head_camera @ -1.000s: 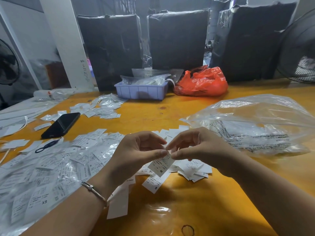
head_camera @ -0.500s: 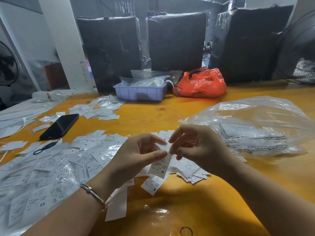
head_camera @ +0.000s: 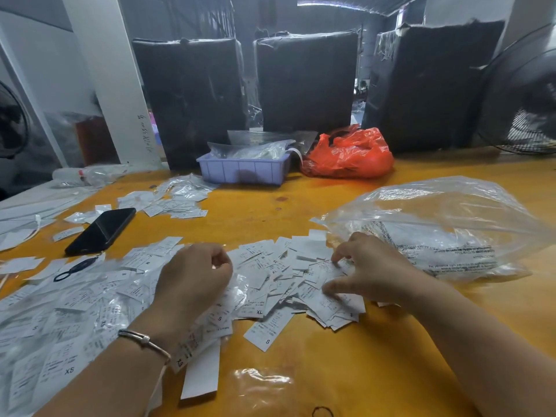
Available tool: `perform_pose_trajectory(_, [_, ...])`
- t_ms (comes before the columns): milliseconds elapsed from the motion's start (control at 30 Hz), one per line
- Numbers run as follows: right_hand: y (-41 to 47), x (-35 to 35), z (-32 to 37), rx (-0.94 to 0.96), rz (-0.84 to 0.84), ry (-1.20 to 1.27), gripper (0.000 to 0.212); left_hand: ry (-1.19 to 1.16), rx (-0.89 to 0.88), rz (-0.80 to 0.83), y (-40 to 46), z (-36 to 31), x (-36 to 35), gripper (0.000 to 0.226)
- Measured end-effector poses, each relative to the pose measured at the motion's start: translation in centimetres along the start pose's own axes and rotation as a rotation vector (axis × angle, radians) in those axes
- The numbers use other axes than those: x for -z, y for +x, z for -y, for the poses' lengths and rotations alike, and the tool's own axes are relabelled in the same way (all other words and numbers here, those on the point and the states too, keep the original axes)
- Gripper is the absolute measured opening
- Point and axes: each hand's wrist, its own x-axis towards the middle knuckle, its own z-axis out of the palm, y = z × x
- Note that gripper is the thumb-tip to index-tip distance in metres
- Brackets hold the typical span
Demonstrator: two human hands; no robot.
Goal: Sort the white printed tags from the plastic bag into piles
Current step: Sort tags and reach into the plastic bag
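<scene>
While right hand [head_camera: 371, 276] presses tags [head_camera: 319, 284], S tag [head_camera: 267, 329] lies diagonal

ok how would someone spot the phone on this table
Start at the lilac tray at the back of the yellow table, then come forward and left. The phone lies flat among white tags, the only black slab there.

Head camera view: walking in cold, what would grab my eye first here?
Probably the white tags strewn across the yellow table, with both hands down among them, the left hand curled and the right hand fingering a heap. Next, the clear bag lying at right and the orange bag behind, beside a lilac tray.
</scene>
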Motion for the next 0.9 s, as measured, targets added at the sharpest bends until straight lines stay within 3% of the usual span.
perform_pose_trajectory(233, [0.0, -0.3, -0.1, 0.039, -0.117, 0.109, 0.009, 0.157, 0.032, -0.037, -0.1, -0.2, -0.1, 0.018])
perform_pose_trajectory(367, [-0.1, 0.0, -0.2, -0.027, -0.225, 0.107, 0.009, 0.165, 0.034, -0.02, -0.2, -0.2, -0.1, 0.018])
perform_pose_trajectory(533, [0.1, 1.2, -1.4, -0.232, -0.476, -0.092, 0.016, 0.163, -0.027, -0.014, -0.1, -0.1, -0.3, 0.028])
perform_pose_trajectory(767, [0.4, 1.5, -3.9, -0.462, -0.317, -0.181, 0.025, -0.061, -0.196, 0.017, -0.5, -0.9, -1.2, 0.026])
perform_pose_trajectory(900, [1.0, 1.1, -5.0, -0.512, -0.261, -0.149, 0.007, -0.183, -0.261, 0.075, -0.8, -1.1, -1.3, 0.026])
